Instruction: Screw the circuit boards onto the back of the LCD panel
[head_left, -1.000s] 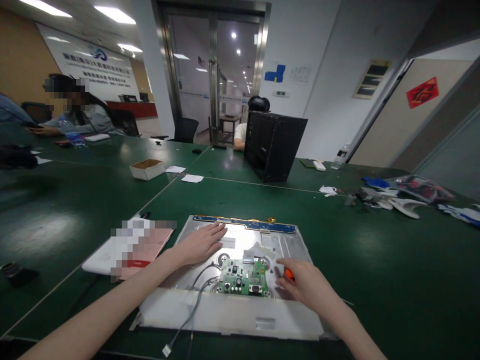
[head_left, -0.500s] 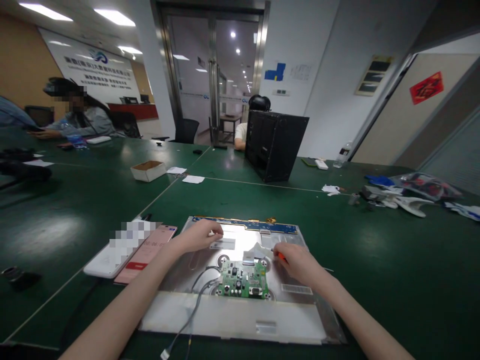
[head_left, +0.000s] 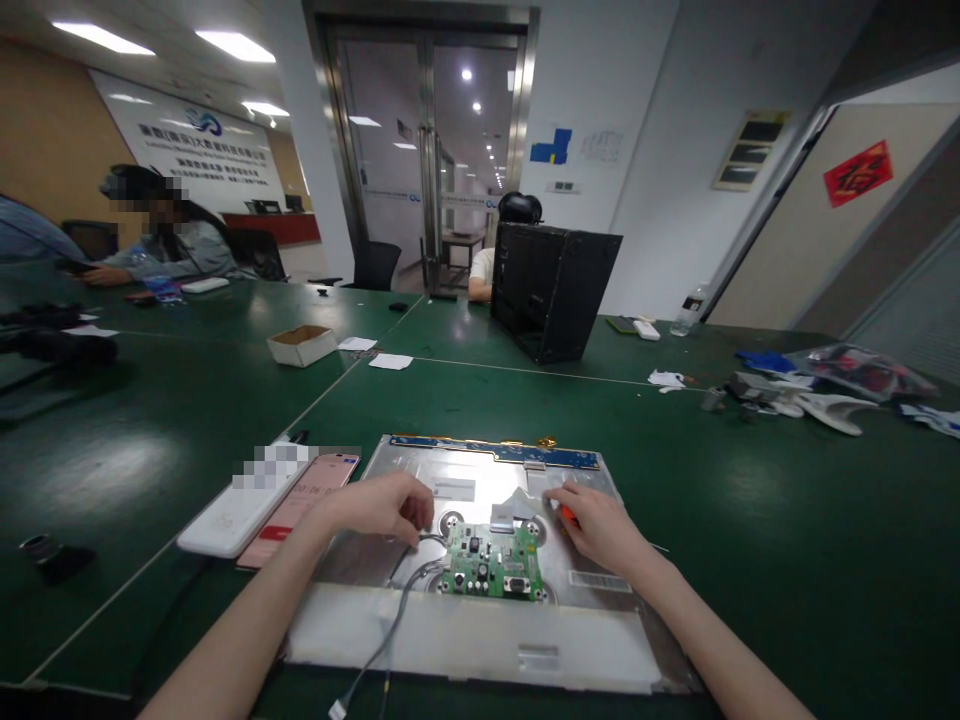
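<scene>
A silver metal display panel [head_left: 600,610] lies face down on the green table in front of me. A small green circuit board [head_left: 491,565] sits on its middle, with grey cables [head_left: 390,630] running off toward the near edge. My left hand [head_left: 386,505] is curled on the panel just left of the board, its fingertips at the cables. My right hand [head_left: 600,525] rests right of the board and grips an orange-handled tool [head_left: 568,515], its fingers near the white ribbon [head_left: 514,505] above the board. A blue strip [head_left: 495,452] runs along the panel's far edge.
A pink phone [head_left: 300,505] and a white device [head_left: 236,515] lie left of the panel. Farther off stand a black computer case [head_left: 551,290], a small cardboard box [head_left: 302,345] and scattered parts [head_left: 795,395] at right. Other people sit at the far left and behind the case.
My left hand pulled back from the panel's upper left and curled down by the cables. My right hand moved up and left to the board's upper right corner.
</scene>
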